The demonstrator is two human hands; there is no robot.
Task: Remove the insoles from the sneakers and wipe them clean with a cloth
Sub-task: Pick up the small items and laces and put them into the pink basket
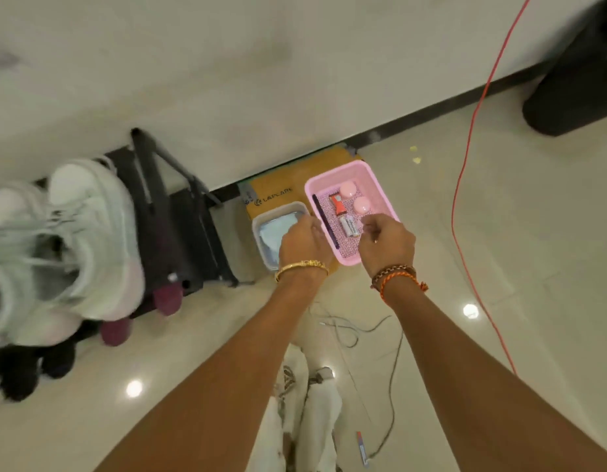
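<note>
The sneakers [67, 240] sit on the rack [179, 226] at my left, insoles presumably inside. My left hand [300, 245] reaches into the grey tub [261, 219] for the blue cloth [274, 233]; grip unclear. My right hand [387, 247], loosely curled and holding nothing, hovers over the pink basket [380, 185].

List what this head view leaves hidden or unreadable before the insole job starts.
- Sneakers: motion-blurred and cut by the left edge; insoles cannot be seen.
- Blue cloth in the grey tub: partly hidden by the left hand; its grip cannot be told.
- Right hand over the pink basket: fingertips hidden.
- Batteries: labels too small.
</note>
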